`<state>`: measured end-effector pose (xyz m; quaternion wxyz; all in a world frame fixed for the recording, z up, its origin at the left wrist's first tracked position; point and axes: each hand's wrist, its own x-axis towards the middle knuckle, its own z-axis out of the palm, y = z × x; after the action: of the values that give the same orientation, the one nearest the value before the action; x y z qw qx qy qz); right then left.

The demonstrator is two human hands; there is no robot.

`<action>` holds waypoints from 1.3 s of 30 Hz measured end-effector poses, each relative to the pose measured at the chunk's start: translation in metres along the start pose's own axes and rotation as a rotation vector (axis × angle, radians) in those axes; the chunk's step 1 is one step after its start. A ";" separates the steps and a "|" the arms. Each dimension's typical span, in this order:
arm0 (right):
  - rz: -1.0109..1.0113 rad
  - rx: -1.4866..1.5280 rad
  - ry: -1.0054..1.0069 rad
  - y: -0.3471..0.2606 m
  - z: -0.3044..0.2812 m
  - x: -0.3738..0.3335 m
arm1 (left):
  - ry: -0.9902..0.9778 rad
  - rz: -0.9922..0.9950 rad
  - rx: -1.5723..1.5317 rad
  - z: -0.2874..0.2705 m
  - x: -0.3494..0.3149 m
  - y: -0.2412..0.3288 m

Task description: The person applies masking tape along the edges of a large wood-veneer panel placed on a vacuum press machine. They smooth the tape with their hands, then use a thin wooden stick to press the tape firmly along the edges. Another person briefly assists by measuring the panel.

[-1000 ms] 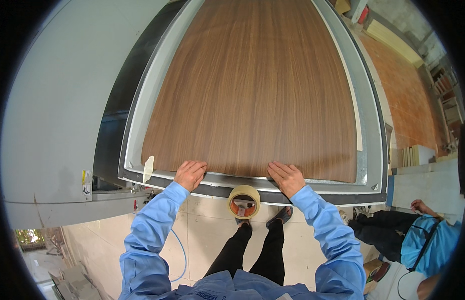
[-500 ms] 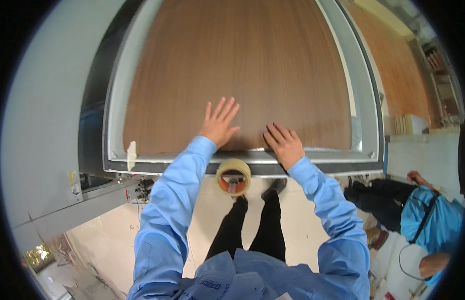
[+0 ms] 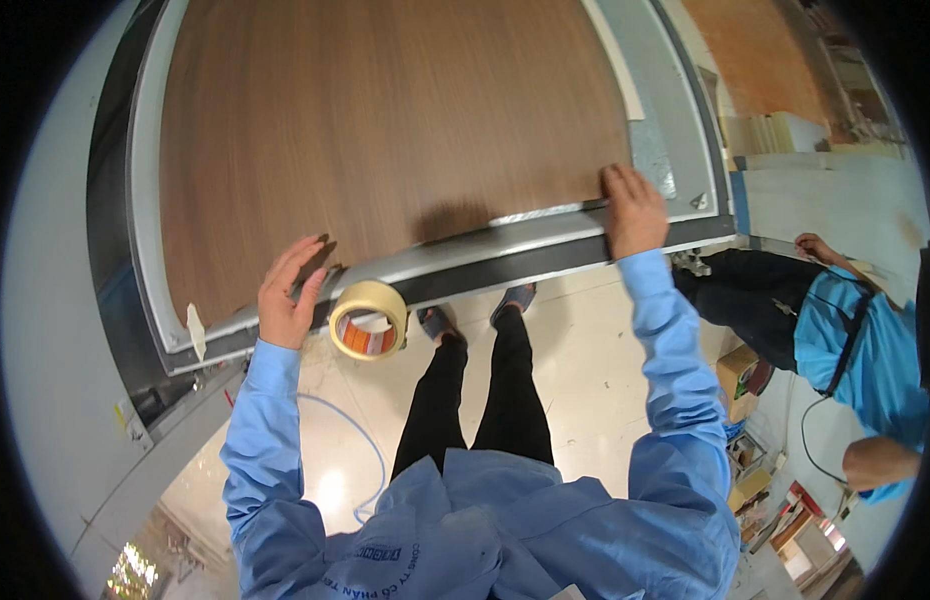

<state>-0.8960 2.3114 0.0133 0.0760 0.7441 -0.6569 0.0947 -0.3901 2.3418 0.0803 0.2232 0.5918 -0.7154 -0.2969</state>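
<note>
Left hand [image 3: 288,298] spreads open beside the tape roll [image 3: 383,298]; right hand [image 3: 637,215], grip unclear from here, seemingly steadies the brown sheet [image 3: 405,110] at its corner.

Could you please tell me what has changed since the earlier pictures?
The right hand moved rightward to the right front corner of the brown sheet. The left hand reached inward over the sheet, then came back to the front edge. The tape roll stays by that edge and the pale strip at the left front corner.
</note>
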 end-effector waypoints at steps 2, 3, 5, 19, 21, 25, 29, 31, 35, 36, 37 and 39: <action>0.061 -0.045 0.014 0.020 0.000 -0.001 | 0.072 -0.085 -0.005 -0.006 -0.011 0.012; 0.056 -0.029 0.034 0.027 0.001 -0.002 | 0.067 -0.077 -0.010 -0.007 -0.012 0.019; 0.099 -0.020 0.038 0.042 0.001 -0.004 | 0.063 -0.079 0.023 -0.006 -0.010 0.039; 0.257 0.397 0.322 0.138 -0.064 -0.053 | 0.015 0.311 0.430 0.131 0.194 0.086; 0.376 0.435 0.385 0.164 -0.083 -0.078 | -0.017 0.134 0.474 0.160 0.224 0.085; 0.693 0.659 0.380 0.249 -0.061 -0.133 | -0.041 -0.215 0.612 0.213 0.256 0.103; 1.223 1.164 0.235 0.351 0.032 -0.155 | -0.027 -0.320 0.778 0.254 0.267 0.148; 1.312 1.211 0.074 0.396 0.074 -0.148 | -0.004 -0.399 0.767 0.274 0.273 0.178; 1.332 1.224 -0.164 0.471 0.127 -0.107 | 0.125 -0.464 0.516 0.300 0.271 0.221; 1.266 1.272 -0.232 0.491 0.132 -0.095 | 0.122 -0.510 0.470 0.301 0.275 0.227; 1.295 1.160 -0.297 0.507 0.133 -0.086 | 0.080 -0.567 0.411 0.301 0.280 0.230; 1.344 1.181 -0.300 0.545 0.138 -0.064 | 0.099 -0.588 0.404 0.298 0.299 0.233</action>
<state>-1.4382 2.2721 -0.1421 -0.4756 0.1263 -0.8002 0.3428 -0.8156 2.1258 0.0155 0.0410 0.8181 -0.5472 -0.1721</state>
